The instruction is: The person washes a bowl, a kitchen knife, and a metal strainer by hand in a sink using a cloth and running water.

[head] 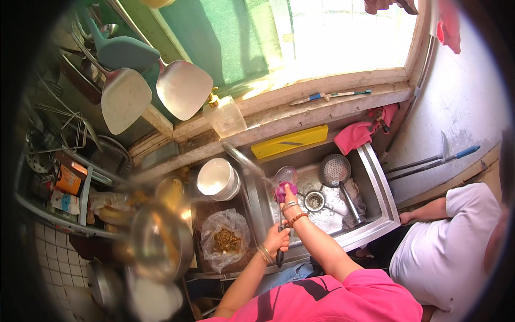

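My left hand (277, 239) is closed around the black-ended handle of a long-handled kitchen ladle or strainer (285, 174) over a stainless steel sink (380, 181). Beyond it, my right hand (289, 195) grips a purple scrubber or cloth (280, 192) against the utensil, just below its round head. A metal faucet (243, 159) reaches over the sink beside the head. To the right of my hands, a perforated metal skimmer (336, 170) lies in the basin near the drain (314, 201) and a wet greyish cloth (354, 193).
Stacked white bowls (216, 177) and a plastic bag of brown food (227, 240) stand left of the sink. A yellow slicer (289, 142) and pink cloth (354, 137) are behind it. Metal spatulas (126, 100) hang upper left. Another person in white (438, 245) is at the right.
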The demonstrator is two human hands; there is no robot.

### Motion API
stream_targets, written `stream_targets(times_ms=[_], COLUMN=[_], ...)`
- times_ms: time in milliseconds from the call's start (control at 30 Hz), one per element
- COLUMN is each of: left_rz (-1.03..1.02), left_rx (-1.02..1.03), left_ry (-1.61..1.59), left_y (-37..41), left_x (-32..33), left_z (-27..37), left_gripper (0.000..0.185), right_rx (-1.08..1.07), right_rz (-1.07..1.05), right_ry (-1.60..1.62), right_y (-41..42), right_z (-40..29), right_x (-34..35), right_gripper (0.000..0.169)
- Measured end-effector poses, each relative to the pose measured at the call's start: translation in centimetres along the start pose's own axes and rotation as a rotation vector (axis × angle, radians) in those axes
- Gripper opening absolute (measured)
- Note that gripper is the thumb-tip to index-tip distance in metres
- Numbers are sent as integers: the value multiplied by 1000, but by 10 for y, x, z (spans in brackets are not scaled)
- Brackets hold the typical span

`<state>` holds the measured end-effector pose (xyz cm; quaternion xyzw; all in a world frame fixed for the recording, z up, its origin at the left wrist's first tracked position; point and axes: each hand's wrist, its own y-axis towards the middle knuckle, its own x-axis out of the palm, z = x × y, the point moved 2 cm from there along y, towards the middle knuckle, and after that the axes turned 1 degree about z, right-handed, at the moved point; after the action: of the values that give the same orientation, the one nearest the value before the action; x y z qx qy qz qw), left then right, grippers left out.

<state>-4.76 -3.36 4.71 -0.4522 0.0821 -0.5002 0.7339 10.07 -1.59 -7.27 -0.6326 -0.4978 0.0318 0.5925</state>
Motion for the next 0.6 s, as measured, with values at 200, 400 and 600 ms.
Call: stream_targets(times_ms=[200,400,600], left_rz=[-176,-207,-161], left_rx=[-40,-113,-118], left_ry=[-188,-222,28], left_y=[5,9,-9], left_x=[-23,-14,8], left_z=[4,-1,16], left_gripper=[12,6,10], right_rx=[-126,-1071,-1298], right_rz=[-287,-234,-400], right_ry=[-955,-1308,-1582], right_y=[-15,-28,-45], right_z=[-66,-74,-63], right_x=[-13,18,21], right_gripper=[19,54,30])
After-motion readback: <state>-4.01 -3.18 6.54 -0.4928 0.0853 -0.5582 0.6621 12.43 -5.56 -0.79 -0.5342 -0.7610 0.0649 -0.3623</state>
